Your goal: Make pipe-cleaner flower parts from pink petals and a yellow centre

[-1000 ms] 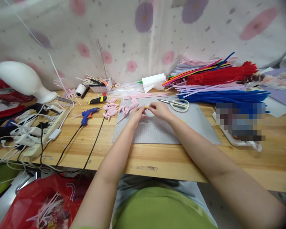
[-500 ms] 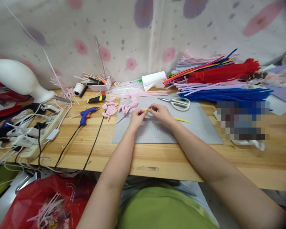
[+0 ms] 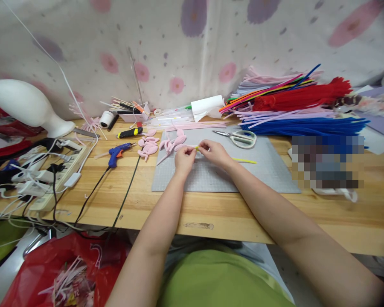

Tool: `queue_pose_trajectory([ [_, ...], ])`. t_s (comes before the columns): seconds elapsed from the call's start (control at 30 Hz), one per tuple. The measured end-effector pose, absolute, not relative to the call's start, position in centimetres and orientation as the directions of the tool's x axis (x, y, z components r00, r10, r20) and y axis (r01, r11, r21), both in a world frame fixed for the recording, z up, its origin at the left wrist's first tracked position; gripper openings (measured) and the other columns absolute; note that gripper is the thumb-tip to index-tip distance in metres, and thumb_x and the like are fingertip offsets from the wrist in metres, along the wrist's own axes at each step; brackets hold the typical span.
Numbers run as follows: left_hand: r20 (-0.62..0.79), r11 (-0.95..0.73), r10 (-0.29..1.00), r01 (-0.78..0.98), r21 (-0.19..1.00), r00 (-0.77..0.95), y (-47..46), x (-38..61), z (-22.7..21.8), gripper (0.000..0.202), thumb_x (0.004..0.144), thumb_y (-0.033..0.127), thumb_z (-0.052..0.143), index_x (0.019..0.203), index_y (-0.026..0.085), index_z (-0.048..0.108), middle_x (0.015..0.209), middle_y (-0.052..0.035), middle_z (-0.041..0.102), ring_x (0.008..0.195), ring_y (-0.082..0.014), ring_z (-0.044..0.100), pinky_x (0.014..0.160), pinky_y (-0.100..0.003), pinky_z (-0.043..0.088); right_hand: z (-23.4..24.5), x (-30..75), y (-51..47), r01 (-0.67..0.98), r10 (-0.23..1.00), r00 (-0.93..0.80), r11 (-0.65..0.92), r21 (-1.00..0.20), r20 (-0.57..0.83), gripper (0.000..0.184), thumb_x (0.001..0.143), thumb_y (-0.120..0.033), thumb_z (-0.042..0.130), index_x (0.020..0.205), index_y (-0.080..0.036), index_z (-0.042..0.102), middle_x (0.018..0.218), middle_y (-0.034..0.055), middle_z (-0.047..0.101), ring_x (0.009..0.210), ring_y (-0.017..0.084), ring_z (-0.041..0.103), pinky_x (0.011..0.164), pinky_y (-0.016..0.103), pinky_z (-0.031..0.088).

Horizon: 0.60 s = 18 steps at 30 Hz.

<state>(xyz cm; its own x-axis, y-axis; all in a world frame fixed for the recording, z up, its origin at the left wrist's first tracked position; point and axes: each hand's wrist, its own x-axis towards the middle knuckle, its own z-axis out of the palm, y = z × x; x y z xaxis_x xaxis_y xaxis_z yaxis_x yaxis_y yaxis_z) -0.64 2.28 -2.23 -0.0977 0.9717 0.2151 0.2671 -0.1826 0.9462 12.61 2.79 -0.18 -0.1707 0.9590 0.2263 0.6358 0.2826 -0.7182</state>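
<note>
Over the grey cutting mat (image 3: 249,175), my left hand (image 3: 184,156) and my right hand (image 3: 213,151) meet, both pinched on a short yellow pipe cleaner piece (image 3: 196,147) held between their fingertips. Just left of my hands lie several pink pipe-cleaner loops (image 3: 173,143), with more (image 3: 148,147) on the wood beside the mat. A loose yellow pipe cleaner (image 3: 245,160) lies on the mat to the right of my right wrist. White-handled scissors (image 3: 238,137) rest at the mat's far edge.
A blue glue gun (image 3: 117,151) with its black cord, a utility knife (image 3: 129,133) and a power strip (image 3: 51,170) lie at left. A white mannequin head (image 3: 25,106) stands far left. Stacks of coloured pipe cleaners (image 3: 301,111) fill the back right. A red bag (image 3: 67,273) sits below the table.
My hands stay together on the yellow piece, having shifted slightly toward me over the mat; the fingers have worked it a little. The view has tilted slightly.
</note>
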Motion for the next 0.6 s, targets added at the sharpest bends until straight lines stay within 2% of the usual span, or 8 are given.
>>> queue_pose_trajectory([
  [0.1, 0.304, -0.232, 0.941, 0.37, 0.9, -0.149, 2.01, -0.59, -2.02, 0.005, 0.066, 0.02, 0.057, 0.063, 0.016, 0.058, 0.065, 0.0002, 0.055, 0.064, -0.0103, 0.049, 0.068, -0.024, 0.04, -0.36, 12.48, 2.8, 0.658, 0.965, -0.163, 0.261, -0.706, 0.206, 0.017, 0.076, -0.03, 0.049, 0.079, -0.017, 0.06, 0.072, 0.002, 0.061, 0.065, 0.012, 0.051, 0.061, 0.023, 0.036],
  [0.3, 0.394, -0.286, 0.91, 0.487, 0.825, -0.132, 1.57, -0.48, -1.47, 0.006, 0.066, 0.016, 0.055, 0.061, 0.017, 0.054, 0.065, 0.0008, 0.051, 0.066, -0.0107, 0.047, 0.069, -0.024, 0.038, -0.57, 12.43, 2.86, 0.646, 0.968, -0.161, 0.252, -0.72, 0.194, 0.016, 0.076, -0.028, 0.049, 0.079, -0.017, 0.06, 0.071, 0.0018, 0.061, 0.063, 0.012, 0.05, 0.06, 0.023, 0.035],
  [0.43, 0.351, -0.276, 0.928, 0.406, 0.871, -0.123, 1.7, -0.47, -1.54, 0.003, 0.068, 0.019, 0.056, 0.067, 0.017, 0.058, 0.072, -0.001, 0.055, 0.069, -0.0112, 0.05, 0.07, -0.025, 0.039, -0.46, 12.51, 2.83, 0.644, 0.968, -0.152, 0.25, -0.723, 0.199, 0.017, 0.076, -0.028, 0.048, 0.078, -0.016, 0.06, 0.071, 0.0018, 0.061, 0.064, 0.012, 0.05, 0.06, 0.023, 0.035],
  [0.53, 0.287, -0.246, 0.953, 0.305, 0.92, -0.098, 1.9, -0.49, -1.7, 0.012, 0.073, 0.027, 0.054, 0.073, 0.017, 0.06, 0.076, -0.0028, 0.058, 0.07, -0.0118, 0.051, 0.07, -0.025, 0.041, -0.54, 12.49, 2.81, 0.626, 0.964, -0.166, 0.265, -0.734, 0.207, 0.017, 0.077, -0.028, 0.048, 0.078, -0.016, 0.06, 0.072, 0.002, 0.061, 0.064, 0.011, 0.05, 0.06, 0.023, 0.035],
  [0.6, 0.28, -0.236, 0.956, 0.325, 0.916, -0.093, 1.88, -0.52, -1.68, 0.012, 0.074, 0.026, 0.054, 0.072, 0.017, 0.06, 0.074, -0.0029, 0.058, 0.07, -0.0125, 0.051, 0.071, -0.026, 0.04, -0.65, 12.39, 2.79, 0.621, 0.963, -0.174, 0.269, -0.736, 0.206, 0.017, 0.077, -0.028, 0.047, 0.078, -0.016, 0.06, 0.072, 0.002, 0.061, 0.064, 0.011, 0.05, 0.061, 0.023, 0.035],
])
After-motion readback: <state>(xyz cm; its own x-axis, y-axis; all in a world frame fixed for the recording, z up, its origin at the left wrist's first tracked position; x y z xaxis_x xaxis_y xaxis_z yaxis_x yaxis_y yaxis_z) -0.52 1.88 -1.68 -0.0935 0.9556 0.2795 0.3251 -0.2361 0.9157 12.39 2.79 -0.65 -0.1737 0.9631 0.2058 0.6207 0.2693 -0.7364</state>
